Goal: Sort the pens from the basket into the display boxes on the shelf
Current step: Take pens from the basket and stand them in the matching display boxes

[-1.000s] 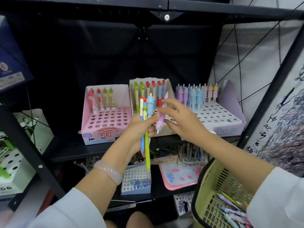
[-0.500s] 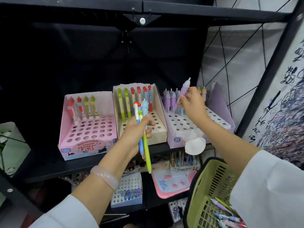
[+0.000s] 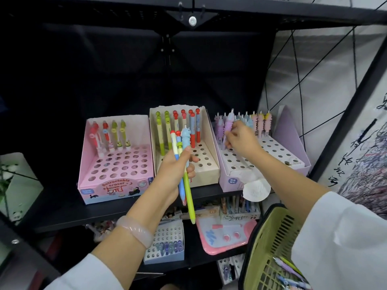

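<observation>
Three display boxes stand side by side on the black shelf: a pink box [image 3: 117,185], a beige box [image 3: 206,172] and a lilac box [image 3: 293,164]. My left hand [image 3: 174,170] grips a bunch of pens [image 3: 183,162] upright in front of the beige box. My right hand [image 3: 240,140] reaches into the lilac box and pinches a purple pen [image 3: 227,127] standing in the back rows among other pastel pens. A green basket [image 3: 270,248] with several more pens hangs at the lower right, by my right forearm.
The shelf below holds a small blue pen box [image 3: 165,248], a pink tray [image 3: 224,237] and more stationery. A white round tag [image 3: 256,189] hangs off the lilac box front. A shelf beam [image 3: 192,20] runs overhead, and a black upright post [image 3: 351,114] stands on the right.
My right hand carried the purple pen from beside the bunch over to the lilac box and lowered it into the back rows. The left hand kept holding the bunch.
</observation>
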A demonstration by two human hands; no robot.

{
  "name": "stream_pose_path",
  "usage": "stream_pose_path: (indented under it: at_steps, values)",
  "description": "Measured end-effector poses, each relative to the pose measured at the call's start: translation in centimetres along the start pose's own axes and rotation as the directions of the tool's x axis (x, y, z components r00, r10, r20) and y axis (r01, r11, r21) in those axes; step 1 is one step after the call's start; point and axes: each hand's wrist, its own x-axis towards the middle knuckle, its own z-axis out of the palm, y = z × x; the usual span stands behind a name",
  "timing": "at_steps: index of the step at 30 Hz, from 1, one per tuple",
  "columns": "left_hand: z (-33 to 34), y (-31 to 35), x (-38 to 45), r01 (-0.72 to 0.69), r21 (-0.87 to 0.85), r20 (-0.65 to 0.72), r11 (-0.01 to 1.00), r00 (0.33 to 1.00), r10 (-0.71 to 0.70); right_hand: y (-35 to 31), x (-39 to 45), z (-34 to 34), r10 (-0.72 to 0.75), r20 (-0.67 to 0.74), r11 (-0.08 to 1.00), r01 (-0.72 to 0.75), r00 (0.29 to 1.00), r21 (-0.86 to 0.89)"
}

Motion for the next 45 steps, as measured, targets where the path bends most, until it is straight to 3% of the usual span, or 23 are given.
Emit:
stream_pose_path:
  at_steps: [11, 18, 22, 27, 28, 30, 31, 33, 35, 36, 38, 42, 45]
  values:
    - [-0.4, -0.1, -1.2, -0.060, 0.023, 0.001, 0.998, 0.998, 0.060, -0.7, 1.3, 0.1, 0.035, 0.062, 0.943, -0.013, 0.997, -0.333]
    - [-0.9, 0.0, -1.7, -0.066, 0.001, -0.002, 0.998, 0.998, 0.066, -0.9, 0.4, 0.5, 0.000, 0.107, 0.916, 0.043, 0.994, -0.399]
    - [-0.8, -0.1, -1.8, -0.074, 0.017, 0.008, 0.997, 0.997, 0.074, -0.6, -0.6, 1.1, 0.016, 0.046, 0.941, 0.000, 0.999, -0.338]
    - [-0.6, -0.3, -1.8, -0.078, 0.033, 0.000, 0.996, 0.997, 0.078, -1.5, -1.4, 0.7, 0.095, 0.003, 0.865, -0.081, 0.995, -0.496]
    - [-0.6, -0.4, -1.7, -0.079, 0.038, -0.002, 0.996, 0.997, 0.079, -1.9, -1.7, 0.5, 0.058, -0.048, 0.886, -0.074, 0.997, -0.458]
    - [-0.3, -0.7, -1.6, -0.080, 0.052, 0.007, 0.995, 0.997, 0.080, -3.3, -2.9, 0.3, -0.028, -0.131, 0.979, 0.001, 0.991, -0.203]
    - [-0.1, -0.8, -1.5, -0.080, 0.059, 0.014, 0.995, 0.997, 0.079, -4.1, -3.6, 0.3, -0.041, -0.089, 0.999, 0.039, 0.995, -0.020]
    - [0.6, -1.0, -1.4, -0.083, 0.071, 0.029, 0.994, 0.996, 0.081, -5.7, -5.1, 0.4, -0.061, 0.144, 0.961, 0.019, 0.988, 0.275]
    - [1.4, -1.1, -1.3, -0.094, 0.084, 0.051, 0.992, 0.995, 0.090, -6.1, -6.2, 0.6, -0.072, 0.310, 0.914, -0.062, 0.948, 0.402]
    - [1.8, -1.2, -1.2, -0.100, 0.088, 0.057, 0.991, 0.994, 0.095, -6.1, -6.4, 0.6, -0.074, 0.325, 0.904, -0.074, 0.943, 0.421]
    - [2.4, -1.2, -1.2, -0.107, 0.088, 0.065, 0.990, 0.993, 0.101, -5.9, -6.1, 0.2, -0.043, 0.262, 0.890, -0.082, 0.964, 0.449]
    - [3.1, -1.3, -1.1, -0.024, 0.014, 0.058, 1.000, 0.998, 0.023, -5.0, -3.8, -2.5, 0.114, 0.009, 0.778, -0.095, 0.993, 0.621]
    - [3.3, -1.3, -0.7, -0.024, 0.083, 0.030, 0.996, 0.999, 0.022, -3.3, -1.9, -5.2, 0.106, -0.215, 0.867, 0.015, 0.971, 0.498]
